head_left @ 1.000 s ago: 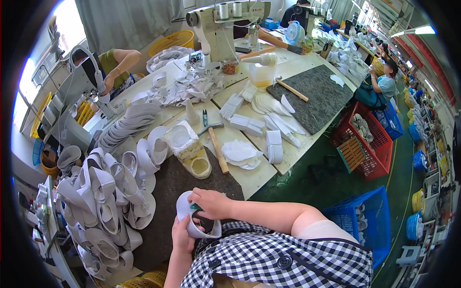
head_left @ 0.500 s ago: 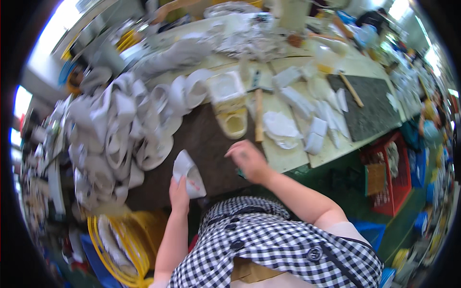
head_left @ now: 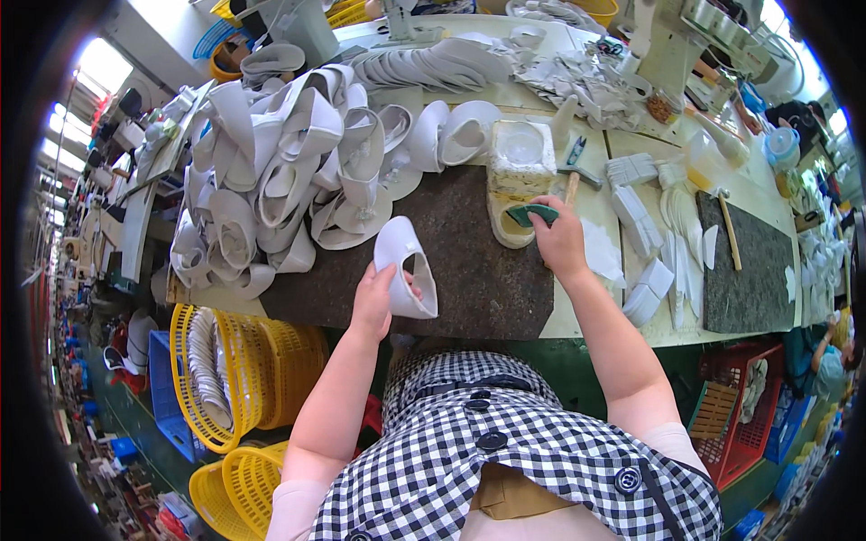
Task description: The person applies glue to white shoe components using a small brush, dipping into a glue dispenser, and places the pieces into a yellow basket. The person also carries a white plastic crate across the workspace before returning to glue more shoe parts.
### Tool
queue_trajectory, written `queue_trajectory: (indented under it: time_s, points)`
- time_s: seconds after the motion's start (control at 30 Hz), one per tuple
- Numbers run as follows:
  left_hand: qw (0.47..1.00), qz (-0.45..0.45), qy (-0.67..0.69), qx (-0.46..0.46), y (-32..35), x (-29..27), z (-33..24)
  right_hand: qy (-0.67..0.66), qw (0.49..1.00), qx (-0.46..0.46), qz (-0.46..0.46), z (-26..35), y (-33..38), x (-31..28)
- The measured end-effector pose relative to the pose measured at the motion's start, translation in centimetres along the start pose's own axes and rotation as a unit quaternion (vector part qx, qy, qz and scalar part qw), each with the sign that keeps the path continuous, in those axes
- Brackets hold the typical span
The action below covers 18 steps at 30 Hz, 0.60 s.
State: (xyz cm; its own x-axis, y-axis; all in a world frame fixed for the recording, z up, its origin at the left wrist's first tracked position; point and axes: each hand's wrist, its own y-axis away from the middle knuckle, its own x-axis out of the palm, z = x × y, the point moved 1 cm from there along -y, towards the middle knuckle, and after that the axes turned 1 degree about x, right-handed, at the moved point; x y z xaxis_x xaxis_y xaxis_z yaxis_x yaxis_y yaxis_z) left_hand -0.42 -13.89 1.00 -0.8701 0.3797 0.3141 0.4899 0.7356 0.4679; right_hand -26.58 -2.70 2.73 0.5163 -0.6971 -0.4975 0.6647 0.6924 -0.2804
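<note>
My left hand [head_left: 372, 302] grips a white shoe upper [head_left: 398, 261] by its lower edge, above the dark mat. The upper's opening faces right. My right hand [head_left: 563, 242] pinches a flat green scraper [head_left: 523, 215] between thumb and fingers. The scraper is at the mouth of a yellowish pot [head_left: 499, 209], which stands against a crusted white block-shaped container [head_left: 521, 151]. From this angle I cannot tell whether its tip touches what is inside. A heap of similar white uppers [head_left: 289, 171] lies to the left of my left hand.
A hammer [head_left: 729, 231] rests on a second dark mat [head_left: 756, 275] at right. White stacked strips [head_left: 636, 221] lie right of my right hand. Below the table are yellow baskets [head_left: 290, 361] and a red crate [head_left: 738, 424]. A sewing machine [head_left: 722, 41] stands at the far right.
My right hand has moved forward to the pot, and the green scraper now shows clearly in its fingers. My left hand still holds the upper, its opening still facing right. The whole view has shifted.
</note>
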Motion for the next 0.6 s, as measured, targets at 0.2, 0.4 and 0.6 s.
queue_trajectory:
  time_s: [0.2,0.4,0.6]
  points:
    - [0.999,0.01,-0.031,0.026,-2.0,-0.4,1.2,-0.16,0.979,0.114,-0.06,-1.2,0.2,0.5]
    - [0.999,0.003,-0.048,0.014,-3.4,-1.0,1.7,-0.293,0.902,0.306,0.084,-2.2,2.6,1.3]
    - [0.999,0.01,-0.046,0.02,-3.2,-0.8,1.9,-0.25,0.945,0.131,0.165,2.7,5.1,9.6]
